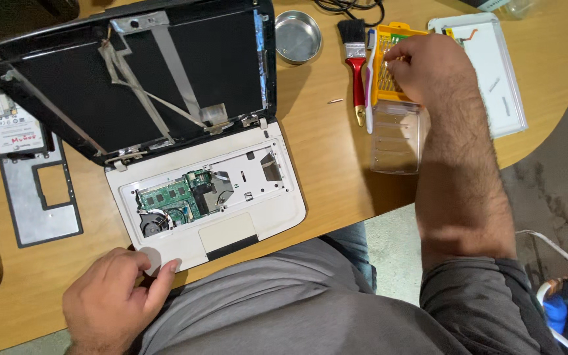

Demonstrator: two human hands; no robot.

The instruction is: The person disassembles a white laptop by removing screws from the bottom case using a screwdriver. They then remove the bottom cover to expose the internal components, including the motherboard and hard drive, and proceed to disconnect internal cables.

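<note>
- We are seeing a small white laptop point(231, 204) lying open in the centre-left of the frame, its keyboard removed and a green circuit board point(173, 197) and fan showing inside.
- Our left hand point(110, 296), at the lower left, is resting with its fingers loosely curled on the laptop's near corner, pressing rather than gripping.
- Our right hand point(428, 66), in the upper right, is reaching into a yellow screwdriver bit case point(389, 79), fingers pinching together on something too small to make out.
- The case's clear lid point(396, 135) is lying open just below it.
- A red-handled paintbrush point(356, 62) is lying just left of the case, and a round metal dish point(297, 36) is sitting further left.
- A white plastic panel point(494, 72) is lying at the right edge of the wooden tabletop point(336, 158).
- A grey cover plate point(37, 197) is lying at the left.
</note>
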